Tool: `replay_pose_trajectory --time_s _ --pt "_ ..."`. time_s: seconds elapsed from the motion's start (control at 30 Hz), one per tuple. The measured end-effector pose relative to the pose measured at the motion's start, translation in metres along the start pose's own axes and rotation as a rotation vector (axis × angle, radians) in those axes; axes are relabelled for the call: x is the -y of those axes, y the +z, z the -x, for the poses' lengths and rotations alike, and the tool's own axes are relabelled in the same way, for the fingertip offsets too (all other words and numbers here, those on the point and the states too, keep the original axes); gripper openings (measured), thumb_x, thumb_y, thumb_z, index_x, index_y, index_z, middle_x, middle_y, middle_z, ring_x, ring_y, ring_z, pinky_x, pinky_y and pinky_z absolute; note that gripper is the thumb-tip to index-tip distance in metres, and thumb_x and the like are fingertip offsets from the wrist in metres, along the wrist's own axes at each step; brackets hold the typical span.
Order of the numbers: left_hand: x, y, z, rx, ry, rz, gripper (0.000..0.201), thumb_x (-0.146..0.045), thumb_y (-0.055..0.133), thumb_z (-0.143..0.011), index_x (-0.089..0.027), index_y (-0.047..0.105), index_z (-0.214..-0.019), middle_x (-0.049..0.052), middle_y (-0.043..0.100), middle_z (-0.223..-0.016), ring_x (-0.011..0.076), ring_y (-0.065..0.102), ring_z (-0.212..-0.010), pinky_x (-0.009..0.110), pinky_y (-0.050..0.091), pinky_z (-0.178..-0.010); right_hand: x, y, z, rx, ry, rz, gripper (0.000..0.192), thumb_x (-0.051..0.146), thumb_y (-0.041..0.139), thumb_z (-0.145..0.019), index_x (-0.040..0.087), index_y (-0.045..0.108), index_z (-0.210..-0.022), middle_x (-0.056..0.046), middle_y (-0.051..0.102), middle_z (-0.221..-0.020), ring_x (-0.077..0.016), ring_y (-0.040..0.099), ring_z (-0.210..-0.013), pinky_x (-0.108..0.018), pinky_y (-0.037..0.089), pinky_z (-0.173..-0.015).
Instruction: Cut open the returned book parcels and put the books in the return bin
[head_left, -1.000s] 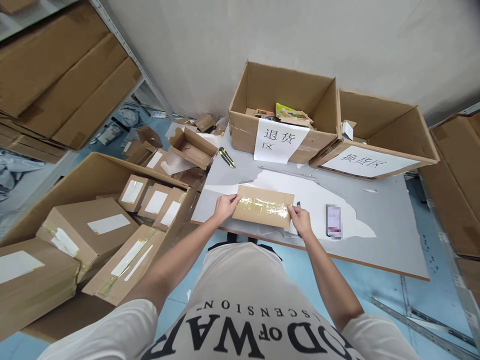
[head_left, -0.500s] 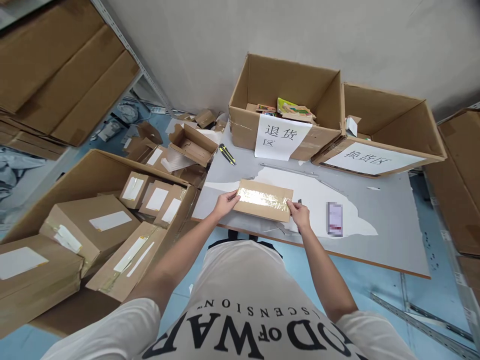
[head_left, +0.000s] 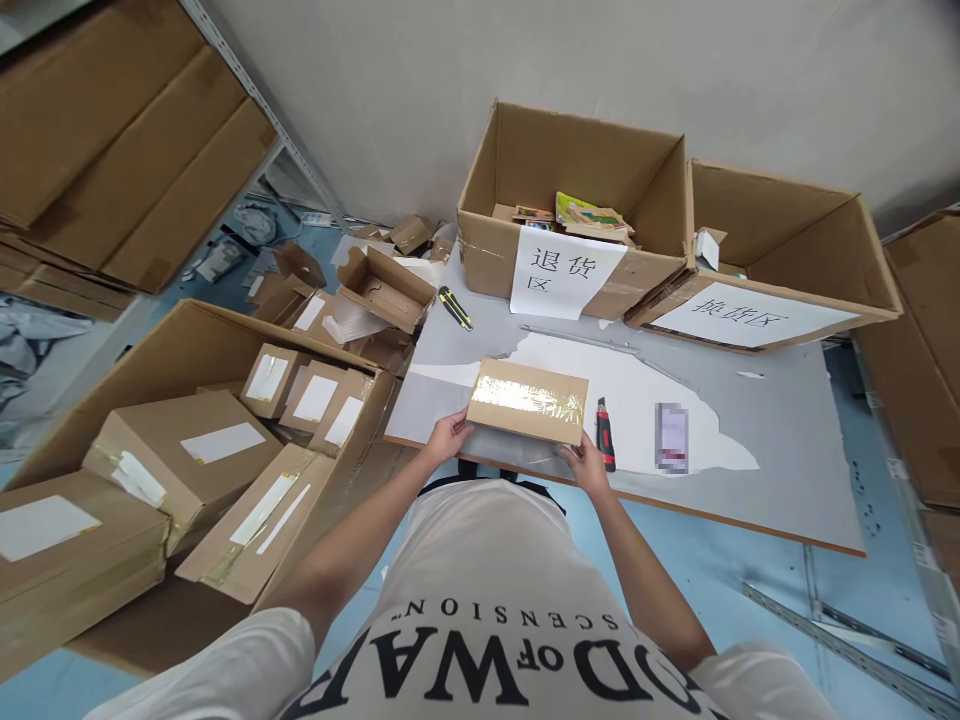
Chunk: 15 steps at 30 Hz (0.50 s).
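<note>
A small cardboard box [head_left: 529, 395] with shiny clear tape across its top is between my hands at the front of the grey table [head_left: 787, 440]. My left hand [head_left: 448, 437] grips its lower left corner, and the fingertips go out of sight beneath it. At the lower right corner, my right hand [head_left: 587, 464] holds the box, its fingers partly under the bottom edge. A red and black utility knife [head_left: 606, 437] lies just right of that hand on a torn white sheet [head_left: 645, 400].
Behind stand two open cartons with paper signs, the left carton [head_left: 480, 255] holding books and the right carton [head_left: 874, 285]. A yellow and black utility knife [head_left: 454, 309] lies at the table's left. A large carton [head_left: 187, 320] of labelled parcels stands left. A blurred phone-like item [head_left: 672, 437] lies right.
Both hands have slid from the sides of the box down to its lower corners. The red and black utility knife, mostly hidden by my right hand before, now shows fully.
</note>
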<state>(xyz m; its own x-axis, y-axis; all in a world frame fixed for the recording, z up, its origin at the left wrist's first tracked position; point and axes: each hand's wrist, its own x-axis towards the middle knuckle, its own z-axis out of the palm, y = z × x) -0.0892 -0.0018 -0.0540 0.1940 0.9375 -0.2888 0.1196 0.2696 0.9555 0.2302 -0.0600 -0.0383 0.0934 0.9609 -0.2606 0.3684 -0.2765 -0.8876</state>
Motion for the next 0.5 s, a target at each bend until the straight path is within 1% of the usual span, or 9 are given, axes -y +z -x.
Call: replay_pose_trajectory --time_s 0.1,0.2,0.27,0.33,0.5 --pt "-0.003 0.004 0.000 -0.035 0.013 -0.077 0.058 -0.055 0.060 -0.074 -0.013 0.064 -0.114 0.010 0.064 -0.119 0.0264 0.055 -0.118 0.043 0.035 -0.106 0.006 0.008 0.002 -0.050 0.025 -0.024 0.062 0.044 0.050 -0.081 0.013 0.044 -0.134 -0.012 0.067 -0.113 -0.0239 0.064 -0.100 -0.039 0.048 -0.091" --pt "-0.011 0.005 -0.004 -0.071 0.030 -0.135 0.056 -0.055 0.057 -0.076 -0.014 0.065 -0.112 0.010 0.065 -0.117 0.0261 0.057 -0.114 0.042 0.038 -0.103 0.014 0.006 -0.001 -0.064 -0.004 0.012 0.054 0.050 0.048 -0.081 0.013 0.056 -0.120 -0.012 0.069 -0.105 -0.0242 0.064 -0.094 -0.037 0.049 -0.085" --pt "-0.019 0.003 -0.006 -0.087 0.044 -0.172 0.055 -0.054 0.056 -0.078 -0.013 0.065 -0.114 0.009 0.065 -0.118 0.0260 0.058 -0.113 0.040 0.040 -0.102 0.021 0.000 -0.004 -0.053 -0.017 0.068 0.051 0.054 0.048 -0.080 0.013 0.062 -0.107 -0.012 0.071 -0.097 -0.0239 0.064 -0.087 -0.035 0.050 -0.079" --pt "-0.029 -0.002 -0.010 -0.106 0.071 -0.231 0.052 -0.050 0.055 -0.080 -0.014 0.064 -0.116 0.008 0.064 -0.119 0.0258 0.059 -0.111 0.038 0.042 -0.099 0.028 -0.010 -0.008 -0.048 -0.015 0.138 0.050 0.057 0.046 -0.081 0.014 0.066 -0.098 -0.009 0.071 -0.088 -0.0226 0.063 -0.080 -0.032 0.049 -0.073" --pt "-0.059 -0.010 -0.025 -0.158 0.130 -0.386 0.041 -0.044 0.053 -0.083 -0.019 0.067 -0.112 0.005 0.066 -0.115 0.0257 0.064 -0.103 0.034 0.048 -0.088 0.049 -0.028 -0.027 -0.060 -0.046 0.296 0.052 0.058 0.039 -0.084 0.017 0.069 -0.091 -0.004 0.068 -0.070 -0.0193 0.059 -0.066 -0.029 0.046 -0.065"
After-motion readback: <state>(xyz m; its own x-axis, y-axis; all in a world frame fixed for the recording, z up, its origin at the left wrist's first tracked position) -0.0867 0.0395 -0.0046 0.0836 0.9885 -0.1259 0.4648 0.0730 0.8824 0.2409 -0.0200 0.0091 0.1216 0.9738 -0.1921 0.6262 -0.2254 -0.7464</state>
